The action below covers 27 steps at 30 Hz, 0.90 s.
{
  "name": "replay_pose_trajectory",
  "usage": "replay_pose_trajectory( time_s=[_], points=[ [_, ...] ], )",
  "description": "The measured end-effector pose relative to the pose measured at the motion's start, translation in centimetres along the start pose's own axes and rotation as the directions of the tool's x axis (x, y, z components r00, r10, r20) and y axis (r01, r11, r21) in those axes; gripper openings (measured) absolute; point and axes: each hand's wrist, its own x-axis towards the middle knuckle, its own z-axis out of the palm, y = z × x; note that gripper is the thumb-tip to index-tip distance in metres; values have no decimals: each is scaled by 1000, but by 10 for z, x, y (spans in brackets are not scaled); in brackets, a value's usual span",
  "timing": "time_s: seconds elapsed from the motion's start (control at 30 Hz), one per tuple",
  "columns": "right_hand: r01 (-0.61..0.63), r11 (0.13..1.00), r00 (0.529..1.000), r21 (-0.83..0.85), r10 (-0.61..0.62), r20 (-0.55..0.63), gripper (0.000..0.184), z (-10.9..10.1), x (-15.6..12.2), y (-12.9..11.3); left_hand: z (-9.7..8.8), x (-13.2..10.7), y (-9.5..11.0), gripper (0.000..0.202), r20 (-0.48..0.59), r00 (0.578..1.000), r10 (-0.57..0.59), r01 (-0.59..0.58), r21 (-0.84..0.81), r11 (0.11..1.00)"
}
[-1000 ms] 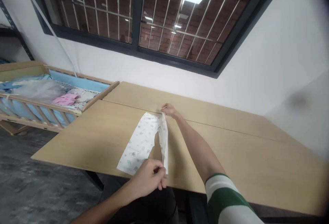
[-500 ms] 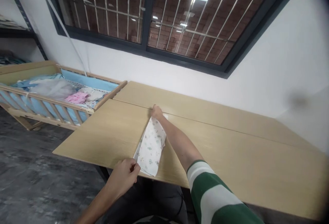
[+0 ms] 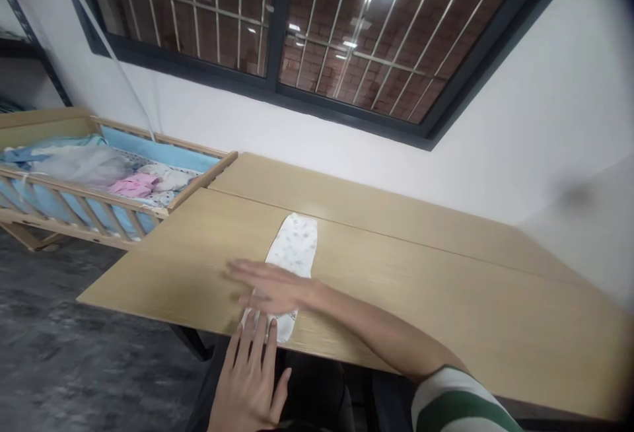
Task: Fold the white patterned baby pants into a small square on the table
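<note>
A white cloth point(image 3: 293, 240) with a small print lies folded into a long narrow shape on the wooden table, its near end by the front edge. My left hand point(image 3: 252, 366) is open, fingers spread, with the fingertips on or just over the cloth's near end. Across the cloth's lower half reaches my right hand point(image 3: 272, 288), open with fingers stretched to the left and slightly blurred. Whether its palm touches the cloth I cannot tell. Part of the cloth is hidden under both hands.
The pale wooden table point(image 3: 421, 300) extends right along the wall. To the left stands a wooden crib point(image 3: 113, 220) with blue lining, holding a pink cloth point(image 3: 135, 185) and other fabrics. A dark-framed barred window point(image 3: 277, 82) is above.
My right hand has left the cloth's far end and come nearer, across its lower half. My left hand has let go of the near corner and opened. The cloth now lies flatter.
</note>
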Motion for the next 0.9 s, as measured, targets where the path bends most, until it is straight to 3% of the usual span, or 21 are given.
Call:
replay_pose_trajectory(
  time_s=[0.07,0.17,0.33,0.4,0.47,0.57,0.67,0.77,0.9],
  points=[
    [54,998,995,43,-57,83,65,14,-15,-18,9,-12,0,48,-8,1000,-7,7,14,1000],
    [9,998,986,69,-20,164,64,28,-32,-18,16,-23,0,43,-13,1000,6,-6,22,1000],
    [-116,992,982,-53,122,142,62,33,-37,36,20,-22,5,59,-21,999,-50,50,-4,999],
    [-192,976,975,-99,201,92,64,25,-33,70,21,-21,5,64,-25,997,-79,79,-17,997],
    [-280,950,958,-135,286,22,64,11,-29,107,21,-22,2,63,-13,999,-35,35,28,999],
    [-439,881,898,-177,431,-85,61,-17,-27,160,22,-26,-6,58,25,997,68,-71,112,991],
    [-555,806,832,-205,537,-140,59,-40,-29,196,25,-31,-12,57,53,995,86,-91,104,990],
    [-563,794,826,-230,543,-150,59,-50,-30,207,27,-33,-10,55,59,995,78,-83,87,993],
    [-532,803,845,-269,486,-222,58,-51,-27,189,21,-21,1,45,43,996,78,-80,39,996]
  ],
)
